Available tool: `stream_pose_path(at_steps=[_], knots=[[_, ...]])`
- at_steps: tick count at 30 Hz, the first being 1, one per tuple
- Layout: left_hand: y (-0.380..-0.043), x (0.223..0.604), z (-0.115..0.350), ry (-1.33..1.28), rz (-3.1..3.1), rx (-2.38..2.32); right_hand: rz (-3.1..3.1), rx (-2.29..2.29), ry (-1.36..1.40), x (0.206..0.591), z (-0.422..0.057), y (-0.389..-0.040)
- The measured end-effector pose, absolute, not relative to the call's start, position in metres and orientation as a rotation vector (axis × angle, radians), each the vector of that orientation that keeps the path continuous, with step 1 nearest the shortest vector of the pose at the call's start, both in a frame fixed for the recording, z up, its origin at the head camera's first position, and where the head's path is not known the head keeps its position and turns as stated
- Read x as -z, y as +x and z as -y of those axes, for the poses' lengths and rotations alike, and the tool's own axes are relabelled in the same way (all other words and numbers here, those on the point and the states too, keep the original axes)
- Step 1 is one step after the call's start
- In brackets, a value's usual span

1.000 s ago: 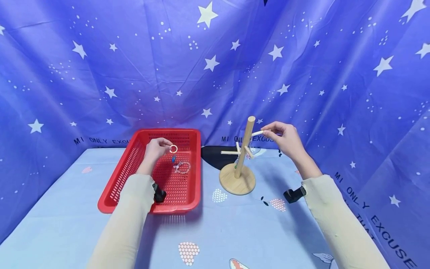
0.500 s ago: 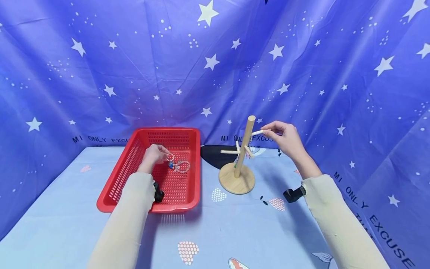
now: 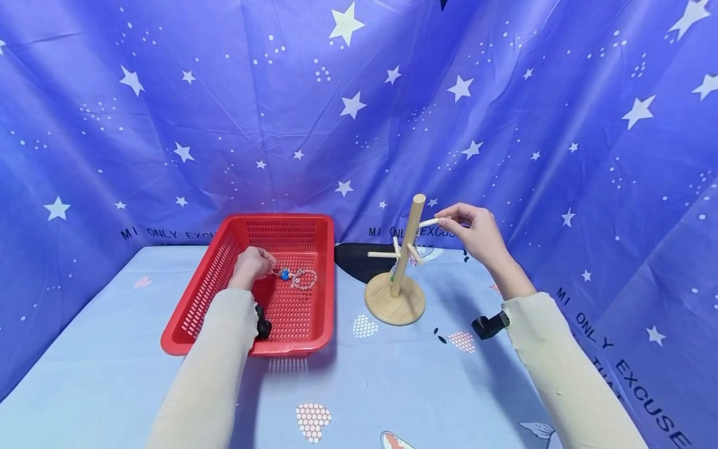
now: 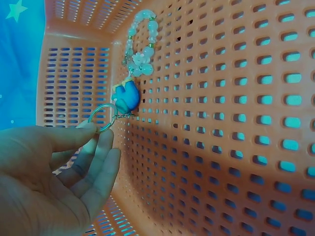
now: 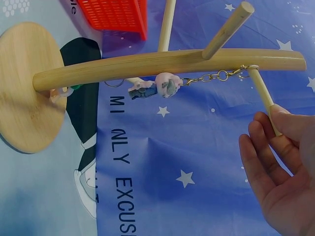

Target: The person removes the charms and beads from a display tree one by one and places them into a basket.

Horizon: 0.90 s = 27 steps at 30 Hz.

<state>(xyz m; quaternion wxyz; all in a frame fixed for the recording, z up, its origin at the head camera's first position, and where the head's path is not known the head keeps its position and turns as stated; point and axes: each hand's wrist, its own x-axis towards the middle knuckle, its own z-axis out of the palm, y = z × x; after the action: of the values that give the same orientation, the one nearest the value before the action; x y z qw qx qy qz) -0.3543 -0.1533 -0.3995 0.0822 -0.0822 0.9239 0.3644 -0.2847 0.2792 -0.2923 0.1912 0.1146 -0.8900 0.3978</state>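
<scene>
In the red basket (image 3: 325, 312), my left hand (image 3: 252, 267) pinches a metal key ring (image 4: 90, 117) between thumb and fingers. A blue figure charm (image 4: 129, 96) lies by the ring on the basket floor, touching or close to a loop of pale beads (image 4: 147, 53); whether the two are joined I cannot tell. My right hand (image 3: 477, 234) pinches the tip of an upper peg (image 5: 261, 91) on a wooden stand (image 3: 410, 237). From that peg hangs a gold chain (image 5: 209, 77) with a pink-and-grey figure charm (image 5: 168, 83), beside the post.
The stand's round base (image 3: 395, 307) rests on a light blue patterned cloth (image 3: 359, 386), right of the basket. Other pegs (image 3: 382, 254) stick out from the post. Behind everything hangs a blue star-printed curtain (image 3: 314, 112).
My left hand has lowered the key ring and blue charm into the basket and drawn slightly left, so the charm now lies beside the beads. My right hand stays on the peg.
</scene>
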Motion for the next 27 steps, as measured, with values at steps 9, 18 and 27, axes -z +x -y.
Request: stream_pose_path(at_steps=[9,18,27], knots=[[-0.351,0.399,0.156,-0.321,-2.838,-1.05,2.504,-1.104,0.309,0.294,-0.28,-0.285],[-0.35,0.395,0.155,-0.324,-2.907,-1.057,2.514,-1.1,0.317,0.295,-0.28,-0.286],[-0.351,0.381,0.144,-0.256,-2.931,-1.211,2.505,-1.101,0.331,0.294,-0.281,-0.286]])
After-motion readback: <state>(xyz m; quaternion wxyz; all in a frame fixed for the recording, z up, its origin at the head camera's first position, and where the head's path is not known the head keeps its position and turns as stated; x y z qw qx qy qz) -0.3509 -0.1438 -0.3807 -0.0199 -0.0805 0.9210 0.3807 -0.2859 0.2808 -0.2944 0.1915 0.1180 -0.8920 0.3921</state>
